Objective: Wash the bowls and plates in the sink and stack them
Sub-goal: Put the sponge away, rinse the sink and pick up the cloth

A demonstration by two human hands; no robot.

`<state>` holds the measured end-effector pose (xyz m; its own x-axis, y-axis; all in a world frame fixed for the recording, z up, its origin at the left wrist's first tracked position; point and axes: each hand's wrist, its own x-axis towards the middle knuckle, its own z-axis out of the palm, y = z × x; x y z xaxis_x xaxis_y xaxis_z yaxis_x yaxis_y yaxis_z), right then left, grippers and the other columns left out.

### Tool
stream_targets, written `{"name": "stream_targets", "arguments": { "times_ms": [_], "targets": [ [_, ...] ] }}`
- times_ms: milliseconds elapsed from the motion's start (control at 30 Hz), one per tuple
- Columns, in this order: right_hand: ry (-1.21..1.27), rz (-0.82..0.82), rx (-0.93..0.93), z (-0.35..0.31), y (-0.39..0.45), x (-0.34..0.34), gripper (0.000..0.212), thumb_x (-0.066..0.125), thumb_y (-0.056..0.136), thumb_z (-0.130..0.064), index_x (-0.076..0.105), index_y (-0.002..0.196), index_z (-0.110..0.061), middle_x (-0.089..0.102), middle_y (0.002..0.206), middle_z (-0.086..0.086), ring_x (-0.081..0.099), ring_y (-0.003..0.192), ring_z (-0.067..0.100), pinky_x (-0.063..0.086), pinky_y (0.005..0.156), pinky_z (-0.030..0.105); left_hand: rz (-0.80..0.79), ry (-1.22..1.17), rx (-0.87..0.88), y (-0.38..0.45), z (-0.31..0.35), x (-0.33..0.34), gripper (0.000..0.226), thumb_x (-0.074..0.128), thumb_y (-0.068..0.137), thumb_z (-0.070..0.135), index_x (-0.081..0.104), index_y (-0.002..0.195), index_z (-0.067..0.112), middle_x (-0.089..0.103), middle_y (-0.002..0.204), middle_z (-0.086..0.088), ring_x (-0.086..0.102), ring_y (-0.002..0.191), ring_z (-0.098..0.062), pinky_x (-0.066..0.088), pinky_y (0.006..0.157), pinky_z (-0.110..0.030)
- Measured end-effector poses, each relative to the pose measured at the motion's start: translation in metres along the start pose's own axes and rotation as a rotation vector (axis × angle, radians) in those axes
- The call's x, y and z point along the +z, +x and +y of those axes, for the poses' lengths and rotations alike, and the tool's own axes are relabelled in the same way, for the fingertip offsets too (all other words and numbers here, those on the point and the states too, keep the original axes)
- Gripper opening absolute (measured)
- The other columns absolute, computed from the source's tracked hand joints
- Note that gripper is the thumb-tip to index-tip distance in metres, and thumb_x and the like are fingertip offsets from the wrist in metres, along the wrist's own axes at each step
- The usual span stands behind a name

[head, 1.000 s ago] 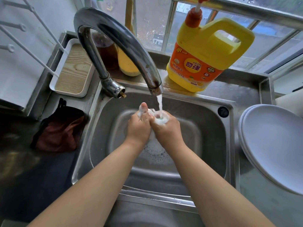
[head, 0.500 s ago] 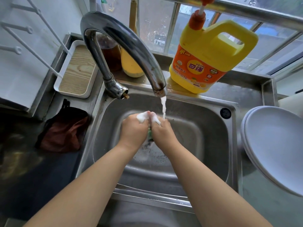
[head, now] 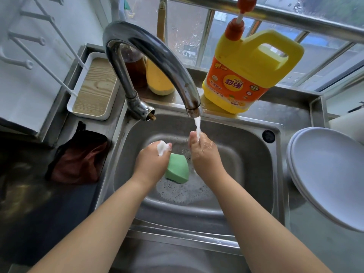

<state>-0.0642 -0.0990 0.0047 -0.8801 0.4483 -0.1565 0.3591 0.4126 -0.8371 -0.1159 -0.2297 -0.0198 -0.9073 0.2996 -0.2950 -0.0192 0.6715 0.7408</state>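
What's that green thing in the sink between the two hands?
A green sponge, seen from the head camera, lies between the left hand and right hand.

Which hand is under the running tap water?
The right hand: the stream from the curved steel faucet lands on its fingers. The left hand, capped with white foam, sits beside the green sponge, clear of the stream.

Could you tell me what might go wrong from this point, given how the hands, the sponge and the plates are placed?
The left hand is foamy and holds the green sponge partly hidden beneath it; a soapy grip could let it slip into the sink. Water from the tap runs onto the right hand and may splash the counter. The white plates seem to overhang the sink's right edge, so an elbow might knock them.
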Motion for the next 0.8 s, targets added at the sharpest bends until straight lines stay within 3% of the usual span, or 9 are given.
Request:
{"name": "stream_targets", "arguments": {
  "times_ms": [100,200,233,300,367,433,533,733,800],
  "targets": [
    [0.008,0.097,0.088,0.011,-0.013,-0.002,0.009,0.048,0.097,-0.015,0.053,0.090,-0.011,0.054,0.082,-0.001,0.048,0.072,0.014,0.038,0.067,0.030,-0.064,-0.055,0.057,-0.003,0.010,0.006,0.042,0.050,0.097,0.025,0.035,0.059,0.020,0.041,0.058,0.005,0.041,0.057,-0.014,0.029,0.052,-0.024],
    [0.068,-0.048,0.426,0.022,-0.028,-0.011,0.030,0.045,0.097,-0.037,0.052,0.117,-0.015,0.056,0.113,0.005,0.054,0.097,0.016,0.044,0.085,0.026,-0.120,-0.109,0.118,-0.002,0.026,0.018,0.040,0.049,0.098,0.023,0.038,0.060,0.017,0.045,0.061,0.004,0.042,0.059,-0.010,0.031,0.053,-0.017],
    [0.210,-0.134,0.553,0.022,-0.032,-0.014,0.035,0.042,0.098,-0.043,0.050,0.119,-0.017,0.059,0.112,0.006,0.060,0.093,0.019,0.051,0.083,0.033,-0.141,-0.125,0.133,-0.002,0.031,0.022,0.037,0.048,0.098,0.024,0.043,0.063,0.013,0.049,0.065,0.001,0.045,0.062,-0.012,0.031,0.055,-0.019],
    [0.478,-0.200,0.662,0.021,-0.041,-0.020,0.035,0.041,0.099,-0.043,0.052,0.116,-0.015,0.063,0.093,0.006,0.062,0.066,0.017,0.054,0.058,0.030,-0.190,-0.154,0.147,0.000,0.041,0.031,0.033,0.047,0.099,0.027,0.052,0.072,0.009,0.055,0.072,-0.002,0.050,0.070,-0.016,0.036,0.064,-0.028],
    [0.547,-0.077,0.637,0.025,-0.046,-0.026,0.033,0.044,0.098,-0.041,0.052,0.112,-0.012,0.057,0.084,0.006,0.053,0.057,0.012,0.045,0.047,0.023,-0.237,-0.178,0.150,0.001,0.049,0.038,0.032,0.046,0.099,0.030,0.047,0.069,0.019,0.051,0.069,0.002,0.048,0.068,-0.015,0.038,0.066,-0.034],
    [0.542,0.052,0.614,0.029,-0.048,-0.032,0.032,0.048,0.096,-0.040,0.050,0.112,-0.013,0.055,0.085,0.005,0.050,0.062,0.011,0.043,0.048,0.021,-0.260,-0.178,0.168,0.002,0.056,0.044,0.035,0.045,0.099,0.030,0.039,0.066,0.021,0.045,0.069,0.004,0.044,0.066,-0.015,0.039,0.066,-0.037],
    [0.467,0.111,0.538,0.032,-0.049,-0.039,0.033,0.050,0.095,-0.042,0.051,0.109,-0.013,0.055,0.084,0.003,0.050,0.062,0.011,0.043,0.049,0.022,-0.253,-0.192,0.204,0.004,0.063,0.048,0.033,0.046,0.099,0.026,0.038,0.068,0.021,0.043,0.071,0.001,0.042,0.067,-0.017,0.039,0.067,-0.039],
    [0.455,0.158,0.434,0.035,-0.051,-0.044,0.017,0.051,0.093,-0.042,0.049,0.100,-0.026,0.058,0.091,0.001,0.059,0.075,0.012,0.050,0.058,0.027,-0.247,-0.183,0.283,0.006,0.067,0.046,0.019,0.050,0.097,0.021,0.047,0.081,0.012,0.043,0.074,0.005,0.041,0.067,-0.011,0.033,0.061,-0.023],
    [0.481,0.156,0.406,0.034,-0.052,-0.043,0.022,0.052,0.091,-0.042,0.048,0.105,-0.026,0.058,0.097,0.003,0.061,0.084,0.015,0.052,0.061,0.027,-0.275,-0.187,0.283,0.006,0.068,0.042,0.018,0.052,0.097,0.021,0.048,0.082,0.013,0.045,0.077,0.003,0.041,0.067,-0.007,0.034,0.058,-0.016]
  ]
}}
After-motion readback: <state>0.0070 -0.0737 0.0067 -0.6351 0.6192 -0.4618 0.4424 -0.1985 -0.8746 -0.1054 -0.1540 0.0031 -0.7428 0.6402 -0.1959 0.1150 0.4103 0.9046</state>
